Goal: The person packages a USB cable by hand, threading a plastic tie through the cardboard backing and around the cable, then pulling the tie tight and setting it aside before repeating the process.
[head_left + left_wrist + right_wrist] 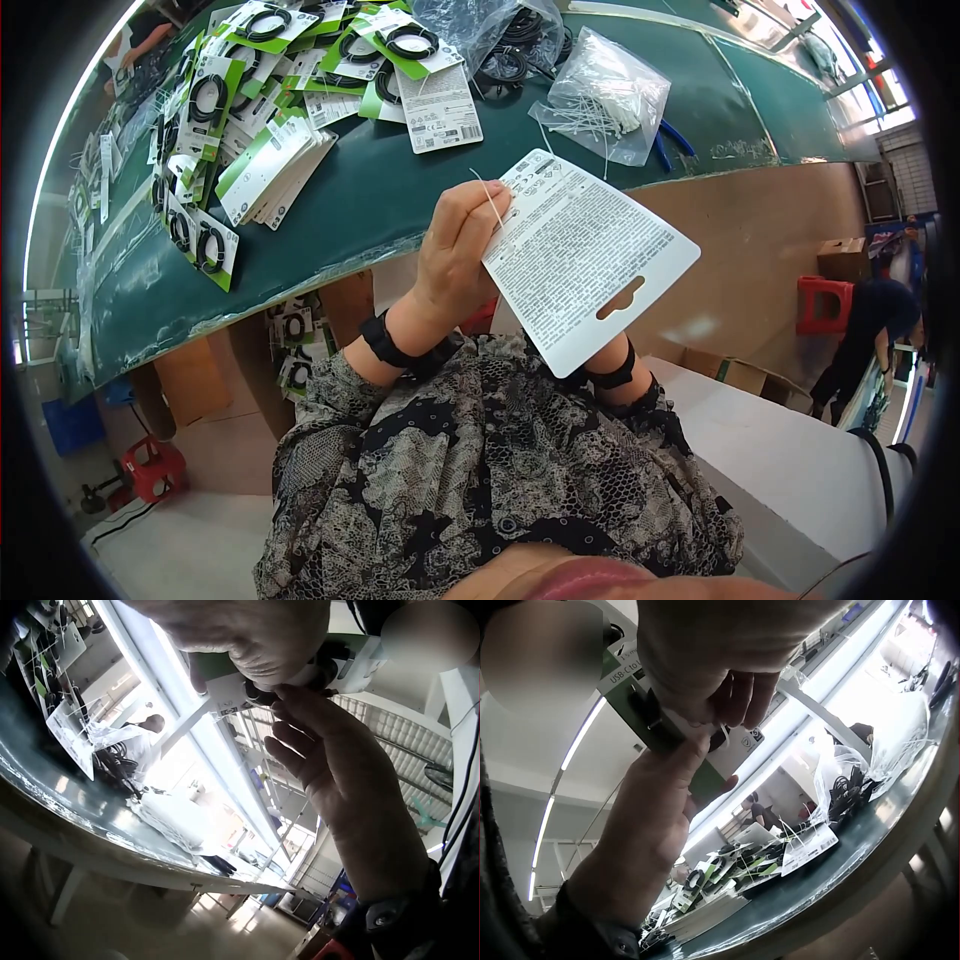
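Pinching card [585, 260], bag [612, 58] (clear) of ties [592, 116], perhaps

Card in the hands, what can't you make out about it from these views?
Right hand: head view, hidden behind the card; only its wrist shows.
Card's print: head view, too small to read.
Card's front: wrist views, hands cover most of it.
White tie: head view, lower end hidden by the left hand.
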### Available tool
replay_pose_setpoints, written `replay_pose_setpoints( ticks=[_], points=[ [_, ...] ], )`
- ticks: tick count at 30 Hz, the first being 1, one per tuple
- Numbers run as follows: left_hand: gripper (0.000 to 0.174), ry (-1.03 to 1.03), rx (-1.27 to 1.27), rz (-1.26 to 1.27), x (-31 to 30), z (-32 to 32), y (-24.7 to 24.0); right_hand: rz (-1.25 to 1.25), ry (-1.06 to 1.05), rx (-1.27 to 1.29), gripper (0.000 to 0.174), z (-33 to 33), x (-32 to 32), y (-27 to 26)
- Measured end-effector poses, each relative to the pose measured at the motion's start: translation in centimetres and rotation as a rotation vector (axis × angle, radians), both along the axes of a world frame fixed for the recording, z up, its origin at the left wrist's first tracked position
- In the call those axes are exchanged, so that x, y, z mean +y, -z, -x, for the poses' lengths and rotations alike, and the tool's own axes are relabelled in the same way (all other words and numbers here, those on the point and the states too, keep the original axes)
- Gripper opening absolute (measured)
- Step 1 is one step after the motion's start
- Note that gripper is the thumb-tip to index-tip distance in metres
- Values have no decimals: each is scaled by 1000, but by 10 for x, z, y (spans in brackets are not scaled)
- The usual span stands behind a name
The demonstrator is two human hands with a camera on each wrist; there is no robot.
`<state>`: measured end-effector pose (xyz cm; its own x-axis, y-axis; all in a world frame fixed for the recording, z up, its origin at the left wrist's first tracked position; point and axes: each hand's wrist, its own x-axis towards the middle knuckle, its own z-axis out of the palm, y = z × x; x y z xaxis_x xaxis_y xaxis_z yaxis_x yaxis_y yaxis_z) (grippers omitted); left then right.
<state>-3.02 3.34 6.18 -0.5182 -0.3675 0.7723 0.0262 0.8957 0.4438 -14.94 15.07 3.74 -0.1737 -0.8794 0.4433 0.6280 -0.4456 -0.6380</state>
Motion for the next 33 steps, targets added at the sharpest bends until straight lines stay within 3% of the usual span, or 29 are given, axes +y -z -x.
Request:
replay_pose_setpoints(
  ticks=[3,6,11,14,15,18,23,26,33],
  points=[
    [42,10,8,-6,2,1,0,108,-119,-217,61,-2,-5,6],
    [41,-2,4,-1,2,3,1,-319,-6,-201,60,-2,-7,49],
    [42,-6,-15,-39,1,1,1,-142,31,-297,50,-6,0,-11],
    [35,12,-23,-86,-4,1,1,-136,1178,1430,32,-3,-7,-20],
    [35,13,-25,-87,-1,1,1,-139,1178,1429,32,-3,-9,-24],
    [27,-46,-59,-466,10,-1,5,-106,1234,1313,27,-3,-19,-35],
    [17,-19,28,-622,5,1,13,-59,1274,1374,30,-1,-23,-39],
    [13,55,120,-909,6,4,14,-35,1276,1284,28,-3,-28,-40],
    [15,61,125,-941,2,2,10,-31,1264,1354,27,-1,-34,-45]
  ],
)
